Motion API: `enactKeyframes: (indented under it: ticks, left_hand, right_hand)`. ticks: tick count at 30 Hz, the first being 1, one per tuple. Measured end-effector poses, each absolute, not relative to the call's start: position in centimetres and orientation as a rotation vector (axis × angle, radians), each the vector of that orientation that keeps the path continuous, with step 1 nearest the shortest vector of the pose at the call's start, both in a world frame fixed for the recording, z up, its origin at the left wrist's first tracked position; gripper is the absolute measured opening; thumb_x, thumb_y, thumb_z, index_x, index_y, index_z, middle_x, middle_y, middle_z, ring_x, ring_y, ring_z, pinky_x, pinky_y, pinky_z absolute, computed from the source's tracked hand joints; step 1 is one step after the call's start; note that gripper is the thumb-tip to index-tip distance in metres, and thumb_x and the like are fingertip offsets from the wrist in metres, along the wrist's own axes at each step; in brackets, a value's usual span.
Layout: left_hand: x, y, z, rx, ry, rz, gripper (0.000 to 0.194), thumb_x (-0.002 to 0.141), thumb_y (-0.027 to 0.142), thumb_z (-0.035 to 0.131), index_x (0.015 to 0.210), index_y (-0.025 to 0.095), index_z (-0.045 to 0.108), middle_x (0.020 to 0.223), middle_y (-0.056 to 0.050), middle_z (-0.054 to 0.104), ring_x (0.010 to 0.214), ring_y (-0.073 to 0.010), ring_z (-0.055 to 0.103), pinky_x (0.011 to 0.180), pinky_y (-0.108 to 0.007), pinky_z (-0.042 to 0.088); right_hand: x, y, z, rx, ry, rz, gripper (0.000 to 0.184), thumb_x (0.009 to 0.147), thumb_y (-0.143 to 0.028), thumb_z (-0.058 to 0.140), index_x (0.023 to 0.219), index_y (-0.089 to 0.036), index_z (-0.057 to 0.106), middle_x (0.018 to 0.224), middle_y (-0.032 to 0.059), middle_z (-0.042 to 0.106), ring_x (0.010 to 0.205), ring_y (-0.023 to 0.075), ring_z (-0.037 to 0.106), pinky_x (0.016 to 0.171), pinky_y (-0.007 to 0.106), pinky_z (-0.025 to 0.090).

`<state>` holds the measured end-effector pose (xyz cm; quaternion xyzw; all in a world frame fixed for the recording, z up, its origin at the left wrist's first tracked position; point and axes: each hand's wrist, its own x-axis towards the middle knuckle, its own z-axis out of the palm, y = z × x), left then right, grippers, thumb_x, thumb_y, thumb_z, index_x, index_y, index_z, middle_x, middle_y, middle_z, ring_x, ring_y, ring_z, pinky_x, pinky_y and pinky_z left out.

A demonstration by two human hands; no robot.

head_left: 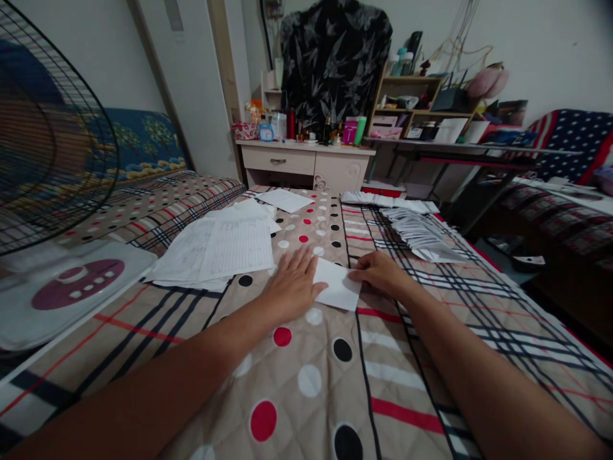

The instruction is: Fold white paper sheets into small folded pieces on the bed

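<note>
A small folded white paper lies on the quilted bedspread in front of me. My left hand rests flat on the spread with fingers stretched out, its thumb side touching the paper's left edge. My right hand has its fingers curled and pressed down on the paper's right edge. A stack of printed sheets lies to the left of my left hand.
A row of folded white papers fans out at the back right, with more sheets farther back. A standing fan fills the left. A dresser and cluttered desk stand beyond the bed.
</note>
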<state>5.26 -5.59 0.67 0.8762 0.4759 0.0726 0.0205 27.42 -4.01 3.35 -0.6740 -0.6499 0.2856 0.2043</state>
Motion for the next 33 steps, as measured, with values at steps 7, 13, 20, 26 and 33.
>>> enactKeyframes:
  ticks: [7, 13, 20, 26, 33]
  left_hand:
    - [5.8, -7.8, 1.8, 2.797, 0.856, 0.106, 0.07, 0.095, 0.059, 0.02, 0.152, 0.018, 0.015, 0.16, -0.01, 0.006, 0.148, -0.0202, 0.002, 0.119, -0.039, 0.006]
    - [4.2, -6.5, 2.2, 2.75, 0.94, 0.047, 0.079, 0.093, 0.064, 0.022, 0.153, 0.015, 0.01, 0.16, -0.011, 0.004, 0.148, -0.0221, 0.005, 0.118, -0.04, 0.012]
    - [4.8, -6.8, 1.5, 2.727, 0.912, 0.234, 0.06, 0.094, 0.041, 0.043, 0.147, 0.018, 0.031, 0.155, -0.011, 0.03, 0.143, -0.0277, 0.027, 0.116, -0.04, 0.022]
    - [4.8, -6.6, 1.3, 2.727, 0.917, 0.329, 0.072, 0.088, 0.039, 0.053, 0.15, 0.014, 0.025, 0.157, -0.015, 0.025, 0.143, -0.0312, 0.025, 0.117, -0.039, 0.021]
    - [4.5, -6.6, 1.7, 2.798, 0.995, 0.053, 0.078, 0.093, 0.057, 0.029, 0.151, 0.006, 0.013, 0.158, -0.019, 0.005, 0.148, -0.025, 0.006, 0.118, -0.041, 0.014]
  right_hand:
    - [27.6, -3.8, 2.9, -1.99, -1.799, 0.172, 0.026, 0.074, -0.046, 0.064, 0.077, -0.021, 0.072, 0.072, 0.0036, 0.069, 0.066, 0.0168, 0.059, 0.055, 0.026, 0.031]
    - [29.3, -3.2, 3.1, -2.012, -1.716, -0.118, 0.027, 0.082, -0.042, 0.058, 0.091, -0.021, 0.072, 0.09, 0.0085, 0.072, 0.087, 0.0247, 0.063, 0.071, 0.031, 0.041]
    - [20.2, -7.6, 3.1, -1.393, -1.938, 0.32, 0.08, 0.09, -0.062, 0.039, 0.151, -0.013, 0.021, 0.155, 0.0162, 0.029, 0.142, 0.0276, 0.029, 0.113, 0.043, 0.028]
    - [17.2, -10.6, 1.5, -1.438, -2.065, 0.574, 0.105, 0.081, -0.076, 0.039, 0.153, -0.008, 0.004, 0.159, 0.0203, 0.003, 0.146, 0.0322, -0.003, 0.118, 0.052, 0.012]
    - [25.7, -11.6, 0.4, -1.667, -2.313, 0.154, 0.099, 0.084, -0.074, 0.035, 0.151, -0.002, 0.018, 0.156, 0.025, 0.013, 0.146, 0.0325, 0.008, 0.117, 0.051, 0.018]
